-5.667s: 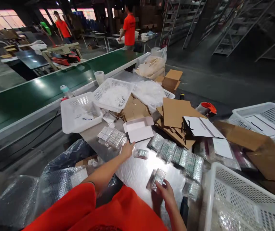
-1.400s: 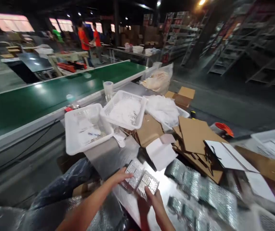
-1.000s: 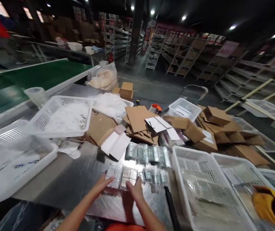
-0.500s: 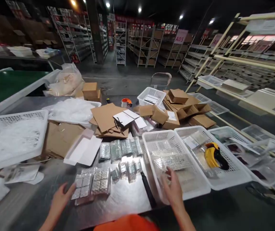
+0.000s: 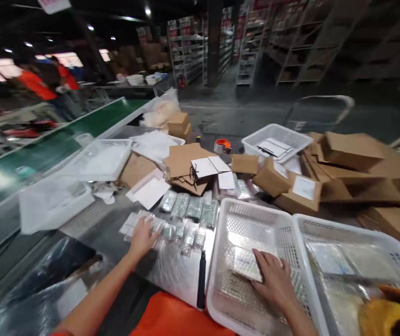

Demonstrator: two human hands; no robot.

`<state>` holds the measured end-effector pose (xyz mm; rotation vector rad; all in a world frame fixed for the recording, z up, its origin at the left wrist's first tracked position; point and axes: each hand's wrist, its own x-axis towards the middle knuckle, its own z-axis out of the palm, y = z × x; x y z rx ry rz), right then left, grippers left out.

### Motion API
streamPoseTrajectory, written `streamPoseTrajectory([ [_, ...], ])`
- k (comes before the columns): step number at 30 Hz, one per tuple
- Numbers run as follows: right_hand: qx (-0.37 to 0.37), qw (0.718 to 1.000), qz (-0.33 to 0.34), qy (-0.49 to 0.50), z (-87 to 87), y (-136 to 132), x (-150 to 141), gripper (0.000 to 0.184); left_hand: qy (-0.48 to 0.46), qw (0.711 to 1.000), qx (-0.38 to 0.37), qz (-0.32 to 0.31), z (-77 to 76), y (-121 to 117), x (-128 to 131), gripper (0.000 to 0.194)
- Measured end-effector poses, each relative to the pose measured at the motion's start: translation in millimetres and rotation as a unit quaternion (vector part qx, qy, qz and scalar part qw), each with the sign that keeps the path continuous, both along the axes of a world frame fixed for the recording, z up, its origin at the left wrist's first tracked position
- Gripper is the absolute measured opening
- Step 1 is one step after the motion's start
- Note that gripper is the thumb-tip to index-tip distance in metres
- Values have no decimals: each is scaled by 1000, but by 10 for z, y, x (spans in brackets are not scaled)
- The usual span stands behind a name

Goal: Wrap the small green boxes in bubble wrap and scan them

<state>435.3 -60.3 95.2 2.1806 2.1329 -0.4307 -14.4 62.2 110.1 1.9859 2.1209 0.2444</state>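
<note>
My left hand (image 5: 143, 240) reaches over the front row of bubble-wrapped packs on the metal table, its fingers and thumb closed around one bubble-wrapped pack (image 5: 156, 225). More flat packs (image 5: 129, 225) show just left of it. Behind stands a row of greenish bubble-wrapped packs (image 5: 194, 208). Inside the white perforated basket (image 5: 217, 284), my right hand (image 5: 277, 282) has its thumb and fingers on the right end of a whitish bubble-wrapped pack (image 5: 244, 262). More bubble wrap lies under that pack. A black-handled tool (image 5: 201, 280) lies left of the basket.
A second white basket (image 5: 303, 228) holds clear packs and a yellow tape dispenser (image 5: 390, 312). Cardboard boxes (image 5: 354, 151) are piled at the right. Flat cardboard (image 5: 182, 156) and an orange tape roll (image 5: 222, 144) lie behind. A green conveyor (image 5: 91, 126) runs left; people in orange stand beyond.
My view has swung left and closer. My left hand has moved from beside the packs onto them. My right hand has gone down into the basket onto a pack.
</note>
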Motion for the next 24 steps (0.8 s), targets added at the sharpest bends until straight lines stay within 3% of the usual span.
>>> streamPoseTrajectory([
  [4, 90, 995, -2, 34, -284, 13, 91, 72, 26, 996, -89, -7, 145, -175, 102, 47],
  [6, 148, 985, -21, 82, -253, 83, -99, 71, 25, 994, -107, -27, 143, -190, 173, 46],
  [9, 188, 961, -32, 198, -30, 292, -755, 55, 16, 987, -143, -75, 38, -126, 385, 53],
  [12, 74, 959, -44, 271, 115, 603, -1567, 46, 27, 980, -179, -86, -138, -21, 664, 62],
  [15, -29, 966, -137, 216, 8, 885, -2131, 47, 45, 977, -192, -78, -314, 77, 884, 72],
  [19, -69, 957, -217, 177, -256, 1048, -2388, 51, 42, 971, -209, -112, -500, 165, 1001, 75],
  [24, -61, 958, -247, 131, -363, 1032, -2512, 58, 31, 970, -182, -156, -664, 157, 946, 58],
])
